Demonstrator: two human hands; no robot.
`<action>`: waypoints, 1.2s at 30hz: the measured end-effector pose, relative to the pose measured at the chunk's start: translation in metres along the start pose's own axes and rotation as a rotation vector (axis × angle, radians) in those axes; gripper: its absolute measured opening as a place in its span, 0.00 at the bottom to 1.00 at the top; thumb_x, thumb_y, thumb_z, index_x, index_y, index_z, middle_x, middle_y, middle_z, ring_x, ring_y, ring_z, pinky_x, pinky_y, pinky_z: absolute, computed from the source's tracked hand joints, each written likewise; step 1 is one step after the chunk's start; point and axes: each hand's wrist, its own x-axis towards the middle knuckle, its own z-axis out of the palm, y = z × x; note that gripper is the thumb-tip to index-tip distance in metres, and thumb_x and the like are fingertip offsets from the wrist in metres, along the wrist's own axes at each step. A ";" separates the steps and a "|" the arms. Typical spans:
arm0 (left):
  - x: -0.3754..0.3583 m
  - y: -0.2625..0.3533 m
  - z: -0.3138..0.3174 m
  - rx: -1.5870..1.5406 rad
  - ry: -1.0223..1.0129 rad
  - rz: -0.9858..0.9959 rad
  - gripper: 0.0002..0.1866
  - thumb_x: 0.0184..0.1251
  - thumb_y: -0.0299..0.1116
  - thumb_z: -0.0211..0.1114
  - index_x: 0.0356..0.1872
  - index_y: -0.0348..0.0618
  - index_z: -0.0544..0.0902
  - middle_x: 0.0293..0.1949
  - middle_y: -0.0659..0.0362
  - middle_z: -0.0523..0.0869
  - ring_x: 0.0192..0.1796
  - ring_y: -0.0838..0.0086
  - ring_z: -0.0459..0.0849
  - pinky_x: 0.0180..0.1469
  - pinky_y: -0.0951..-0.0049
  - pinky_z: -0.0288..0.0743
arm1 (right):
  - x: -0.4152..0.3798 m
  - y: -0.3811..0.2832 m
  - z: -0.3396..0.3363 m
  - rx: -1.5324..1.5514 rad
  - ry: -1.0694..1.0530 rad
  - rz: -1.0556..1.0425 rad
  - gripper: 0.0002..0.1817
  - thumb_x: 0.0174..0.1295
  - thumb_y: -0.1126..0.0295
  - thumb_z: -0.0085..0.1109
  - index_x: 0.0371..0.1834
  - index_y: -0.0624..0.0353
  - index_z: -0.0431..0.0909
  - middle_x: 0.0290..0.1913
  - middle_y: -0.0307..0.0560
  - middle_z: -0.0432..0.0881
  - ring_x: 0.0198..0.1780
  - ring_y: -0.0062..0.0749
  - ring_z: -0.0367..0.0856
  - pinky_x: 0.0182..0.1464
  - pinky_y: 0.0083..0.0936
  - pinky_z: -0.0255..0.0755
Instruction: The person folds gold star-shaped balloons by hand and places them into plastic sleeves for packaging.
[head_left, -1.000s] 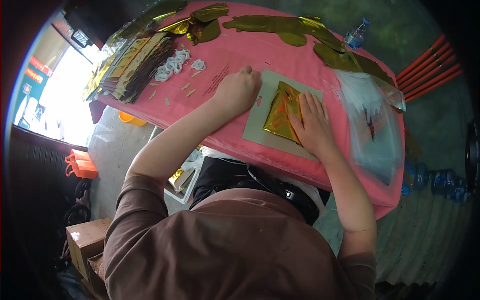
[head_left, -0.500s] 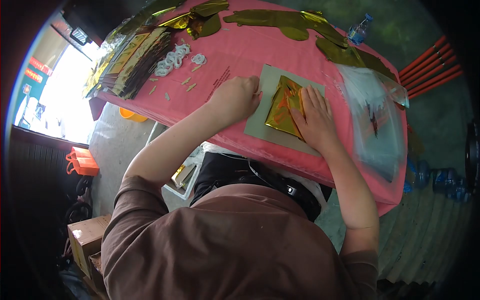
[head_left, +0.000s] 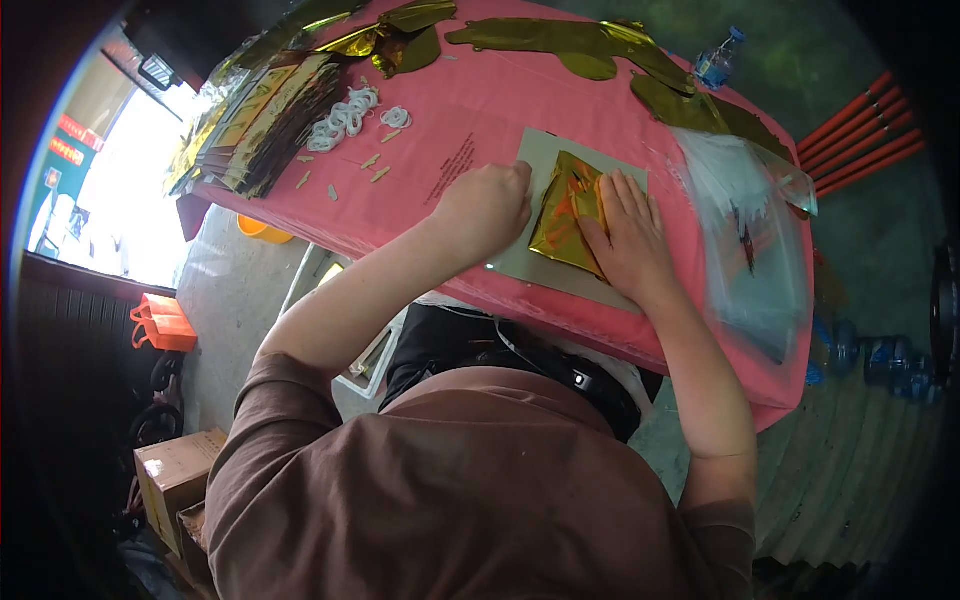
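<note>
A folded gold foil balloon [head_left: 563,222] lies on a flat grey-green card [head_left: 512,262] on the table. My right hand [head_left: 632,235] rests flat on the foil's right side and the card, fingers stretched out and pointing away from me. At the card's left edge, my left hand [head_left: 487,212] is closed in a fist. Whatever its fingers may hold is hidden from view. Printed text [head_left: 452,168], seemingly on a clear plastic sheet, shows just beyond the left hand.
A pink-covered table [head_left: 400,215] carries stacked gold packets [head_left: 265,125], white ribbon coils [head_left: 345,120], small wooden clips [head_left: 380,174], flat gold foil balloons [head_left: 545,35], clear plastic bags [head_left: 755,260] and a water bottle [head_left: 718,62]. An orange bag [head_left: 163,323] and a cardboard box [head_left: 178,475] are on the left.
My left hand has moved slightly right and toward me, over the card's left edge. The right hand stays on the foil, which has barely shifted.
</note>
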 end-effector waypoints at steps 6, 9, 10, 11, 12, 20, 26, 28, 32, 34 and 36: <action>-0.002 -0.003 -0.008 -0.094 -0.073 0.002 0.09 0.54 0.31 0.59 0.31 0.35 0.76 0.26 0.45 0.82 0.32 0.52 0.83 0.37 0.58 0.76 | 0.000 0.001 0.002 -0.007 0.003 -0.006 0.35 0.68 0.49 0.40 0.70 0.65 0.54 0.72 0.57 0.54 0.75 0.44 0.47 0.73 0.42 0.39; -0.002 0.000 -0.010 -0.149 -0.089 -0.013 0.10 0.54 0.32 0.60 0.32 0.34 0.77 0.27 0.45 0.82 0.32 0.52 0.83 0.37 0.59 0.76 | 0.000 0.001 0.001 -0.014 0.007 -0.009 0.35 0.68 0.49 0.40 0.70 0.65 0.54 0.72 0.57 0.54 0.75 0.44 0.47 0.73 0.42 0.39; -0.001 0.001 -0.010 -0.149 -0.090 -0.013 0.10 0.54 0.32 0.60 0.32 0.34 0.77 0.27 0.45 0.82 0.32 0.52 0.83 0.37 0.59 0.76 | 0.000 0.000 0.001 -0.013 0.005 -0.008 0.35 0.68 0.49 0.40 0.70 0.65 0.54 0.72 0.57 0.54 0.75 0.44 0.47 0.73 0.42 0.39; -0.001 0.003 -0.011 -0.148 -0.095 -0.015 0.10 0.54 0.32 0.60 0.32 0.34 0.77 0.27 0.45 0.82 0.32 0.53 0.83 0.37 0.59 0.76 | 0.000 0.000 0.001 -0.014 0.004 -0.007 0.35 0.68 0.49 0.40 0.70 0.65 0.54 0.72 0.57 0.54 0.75 0.44 0.47 0.73 0.42 0.39; -0.001 0.005 -0.011 -0.147 -0.101 -0.016 0.11 0.54 0.33 0.60 0.32 0.34 0.77 0.27 0.45 0.82 0.32 0.53 0.83 0.37 0.59 0.76 | 0.000 0.000 0.002 -0.015 0.006 -0.006 0.35 0.68 0.49 0.40 0.70 0.65 0.54 0.72 0.57 0.54 0.75 0.44 0.47 0.73 0.41 0.39; 0.014 0.009 0.004 0.011 -0.021 -0.045 0.09 0.53 0.32 0.59 0.29 0.35 0.76 0.25 0.45 0.82 0.32 0.51 0.83 0.37 0.56 0.76 | 0.000 0.001 0.002 0.003 0.015 -0.007 0.34 0.68 0.50 0.41 0.71 0.60 0.54 0.72 0.56 0.54 0.74 0.45 0.48 0.73 0.42 0.39; 0.022 0.006 0.010 0.031 0.037 -0.005 0.08 0.54 0.31 0.59 0.28 0.35 0.76 0.25 0.43 0.81 0.31 0.50 0.82 0.36 0.55 0.76 | -0.001 0.003 0.004 0.000 0.036 -0.049 0.28 0.68 0.51 0.42 0.71 0.44 0.58 0.71 0.57 0.54 0.74 0.48 0.49 0.72 0.45 0.40; 0.020 0.009 0.007 0.010 0.058 0.004 0.08 0.54 0.31 0.58 0.27 0.35 0.75 0.24 0.44 0.81 0.31 0.50 0.82 0.36 0.55 0.76 | -0.001 0.003 0.005 0.008 0.036 -0.047 0.27 0.68 0.51 0.42 0.70 0.43 0.60 0.71 0.57 0.54 0.74 0.48 0.49 0.72 0.45 0.40; 0.023 0.019 0.009 -0.006 0.142 0.049 0.09 0.56 0.31 0.59 0.26 0.35 0.74 0.22 0.44 0.80 0.29 0.50 0.82 0.34 0.55 0.76 | 0.000 0.002 0.002 0.013 0.024 -0.046 0.27 0.67 0.52 0.43 0.69 0.43 0.60 0.71 0.57 0.54 0.74 0.49 0.48 0.72 0.46 0.41; 0.024 0.019 0.013 -0.005 0.159 0.067 0.09 0.56 0.32 0.59 0.26 0.36 0.73 0.22 0.45 0.80 0.29 0.50 0.82 0.33 0.55 0.76 | 0.000 0.001 0.001 0.004 0.016 -0.040 0.27 0.67 0.52 0.43 0.69 0.44 0.60 0.71 0.57 0.54 0.74 0.49 0.48 0.72 0.46 0.41; 0.022 0.020 0.019 0.137 0.110 0.120 0.10 0.57 0.33 0.60 0.28 0.36 0.72 0.21 0.47 0.80 0.27 0.53 0.83 0.29 0.57 0.77 | -0.001 0.001 0.003 0.001 0.022 -0.045 0.27 0.67 0.52 0.43 0.69 0.44 0.60 0.71 0.57 0.54 0.74 0.49 0.48 0.72 0.46 0.40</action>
